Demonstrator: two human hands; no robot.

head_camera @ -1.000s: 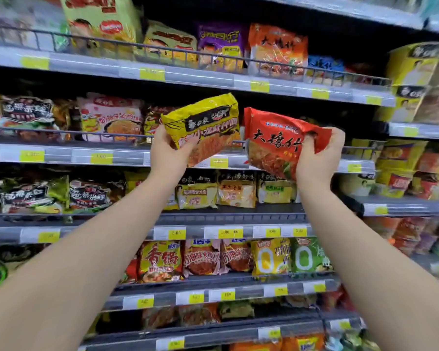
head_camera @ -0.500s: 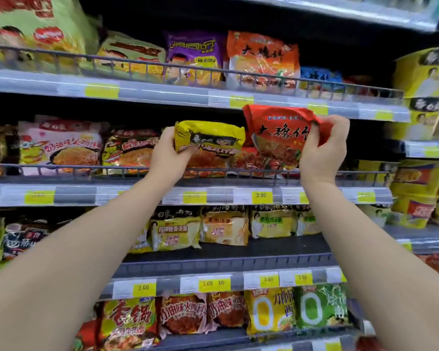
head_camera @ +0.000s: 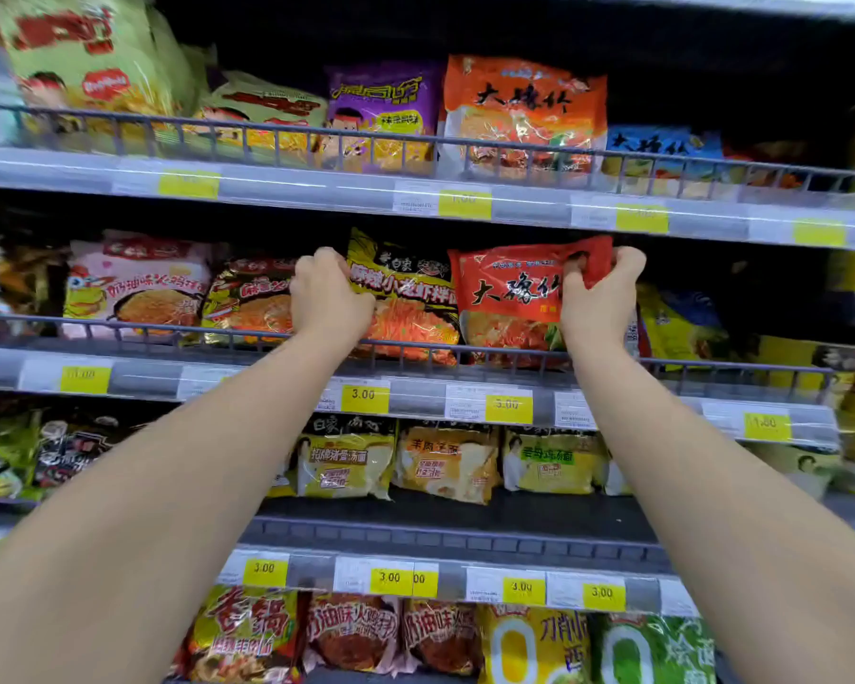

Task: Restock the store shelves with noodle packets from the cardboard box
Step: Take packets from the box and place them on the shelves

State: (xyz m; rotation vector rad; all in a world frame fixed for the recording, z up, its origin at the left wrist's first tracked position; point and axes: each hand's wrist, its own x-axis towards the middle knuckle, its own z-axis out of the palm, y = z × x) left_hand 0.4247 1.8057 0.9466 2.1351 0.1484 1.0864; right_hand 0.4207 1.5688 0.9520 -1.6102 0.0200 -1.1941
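- Left hand point(head_camera: 329, 298) grips one yellow packet point(head_camera: 406, 308).
- Right hand point(head_camera: 598, 301) pinches one red packet point(head_camera: 509, 293), just right of it.
- Both sit on a railed store shelf point(head_camera: 139, 376).

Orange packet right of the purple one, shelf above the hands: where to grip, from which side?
Pinch the top seam of the orange packet, coming from the front and above. It stands upright with its lower part behind the wire rail, and the purple packet crowds its left side, so the top edge is probably the freest part.
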